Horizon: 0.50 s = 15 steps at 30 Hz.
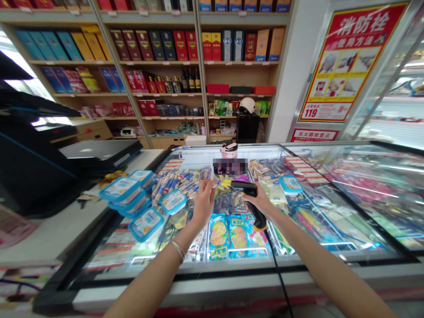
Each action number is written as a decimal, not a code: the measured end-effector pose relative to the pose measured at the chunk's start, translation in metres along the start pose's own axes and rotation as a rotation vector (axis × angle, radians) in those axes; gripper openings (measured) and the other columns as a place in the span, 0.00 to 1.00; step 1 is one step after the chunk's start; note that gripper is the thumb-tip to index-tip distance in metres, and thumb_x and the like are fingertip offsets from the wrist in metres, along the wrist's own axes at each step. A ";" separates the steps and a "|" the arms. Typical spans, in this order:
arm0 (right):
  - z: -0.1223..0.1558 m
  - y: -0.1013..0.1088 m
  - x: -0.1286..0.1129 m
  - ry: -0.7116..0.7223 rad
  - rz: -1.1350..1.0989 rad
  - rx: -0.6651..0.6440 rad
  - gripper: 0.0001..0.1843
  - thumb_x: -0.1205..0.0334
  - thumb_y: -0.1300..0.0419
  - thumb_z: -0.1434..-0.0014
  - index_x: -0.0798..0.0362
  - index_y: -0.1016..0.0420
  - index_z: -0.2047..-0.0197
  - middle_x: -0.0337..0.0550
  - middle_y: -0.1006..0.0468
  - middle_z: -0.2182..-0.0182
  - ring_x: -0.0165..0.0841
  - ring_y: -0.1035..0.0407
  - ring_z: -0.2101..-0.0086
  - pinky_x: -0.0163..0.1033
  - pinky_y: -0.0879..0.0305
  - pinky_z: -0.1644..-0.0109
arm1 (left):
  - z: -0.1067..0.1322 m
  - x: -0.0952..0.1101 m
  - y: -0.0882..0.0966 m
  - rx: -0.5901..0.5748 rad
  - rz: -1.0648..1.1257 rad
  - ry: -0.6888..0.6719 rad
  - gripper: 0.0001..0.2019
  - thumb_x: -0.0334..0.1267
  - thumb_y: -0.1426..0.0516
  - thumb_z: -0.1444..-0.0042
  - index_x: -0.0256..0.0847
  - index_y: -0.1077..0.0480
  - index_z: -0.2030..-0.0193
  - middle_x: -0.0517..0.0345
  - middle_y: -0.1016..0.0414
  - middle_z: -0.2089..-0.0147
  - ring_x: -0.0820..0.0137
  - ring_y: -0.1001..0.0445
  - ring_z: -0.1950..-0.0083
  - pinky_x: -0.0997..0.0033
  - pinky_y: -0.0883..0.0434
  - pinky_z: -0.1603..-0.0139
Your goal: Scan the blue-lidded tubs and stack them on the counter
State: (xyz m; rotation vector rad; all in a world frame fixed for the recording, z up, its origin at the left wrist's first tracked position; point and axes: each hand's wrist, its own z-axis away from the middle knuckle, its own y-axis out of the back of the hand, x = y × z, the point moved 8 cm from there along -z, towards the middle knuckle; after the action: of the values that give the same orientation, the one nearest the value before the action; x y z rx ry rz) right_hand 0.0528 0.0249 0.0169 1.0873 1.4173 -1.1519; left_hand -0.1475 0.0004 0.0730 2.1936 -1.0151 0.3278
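Observation:
A black barcode scanner [244, 187] sits in my right hand [262, 204], fingers wrapped round its grip, its head turned left. The scanner's cable hangs down past the freezer's front edge. Facing it, my left hand [204, 199] has thumb and fingers pinched together at a small pale and yellow thing whose kind I cannot make out. Many slim wrapped sticks [172, 180] lie heaped left of that hand. Closer to the hand rests a blue-lidded tub [173, 201], apart from the stacked tubs [121, 189] further left. Another blue-lidded tub [290, 185] stands right of the scanner.
Under the glass top of the chest freezer [232, 276] lie colourful packets [218, 236]. A pink cup-like item [229, 150] stands at its far edge. On the left are a counter [76, 221] and dark checkout equipment [26, 154]. Shelves of boxes [165, 45] line the back wall.

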 end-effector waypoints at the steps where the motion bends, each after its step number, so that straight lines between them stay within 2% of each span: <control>1: 0.000 0.000 0.000 -0.003 -0.004 0.004 0.27 0.57 0.30 0.56 0.44 0.43 0.59 0.26 0.31 0.85 0.33 0.35 0.88 0.36 0.39 0.87 | 0.000 0.000 0.000 0.000 0.001 0.001 0.12 0.34 0.52 0.35 0.42 0.32 0.50 0.50 0.32 0.55 0.66 0.27 0.53 0.65 0.27 0.51; 8: -0.002 0.003 0.005 -0.030 -0.039 0.018 0.27 0.59 0.29 0.57 0.44 0.42 0.60 0.27 0.30 0.83 0.33 0.34 0.87 0.36 0.38 0.87 | 0.000 -0.001 0.001 -0.002 0.005 0.026 0.11 0.35 0.52 0.36 0.42 0.32 0.51 0.49 0.31 0.54 0.65 0.26 0.54 0.63 0.26 0.51; 11: -0.004 0.006 -0.003 -0.028 -0.064 0.025 0.27 0.59 0.29 0.58 0.45 0.41 0.60 0.28 0.28 0.81 0.32 0.34 0.87 0.36 0.37 0.86 | 0.001 -0.005 -0.001 0.016 0.052 0.056 0.09 0.36 0.50 0.37 0.42 0.32 0.53 0.49 0.29 0.53 0.63 0.26 0.51 0.61 0.26 0.50; 13: -0.005 0.017 -0.019 0.010 -0.111 0.070 0.26 0.59 0.29 0.59 0.47 0.39 0.60 0.30 0.27 0.80 0.31 0.34 0.86 0.36 0.37 0.86 | 0.004 -0.015 -0.006 0.029 0.156 0.152 0.07 0.39 0.46 0.39 0.42 0.33 0.56 0.50 0.27 0.54 0.63 0.25 0.52 0.60 0.25 0.52; 15: -0.005 0.040 -0.041 0.065 -0.168 0.153 0.23 0.58 0.30 0.59 0.49 0.36 0.63 0.32 0.28 0.80 0.30 0.35 0.85 0.34 0.37 0.85 | 0.009 -0.029 -0.020 0.017 0.351 0.327 0.09 0.42 0.42 0.43 0.41 0.34 0.60 0.51 0.25 0.57 0.64 0.23 0.56 0.60 0.24 0.55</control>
State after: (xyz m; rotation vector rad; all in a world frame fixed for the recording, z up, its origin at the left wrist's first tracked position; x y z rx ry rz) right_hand 0.0964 0.0332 0.0535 1.1374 1.5139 -1.3737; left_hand -0.1526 0.0201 0.0430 1.8869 -1.2050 0.8282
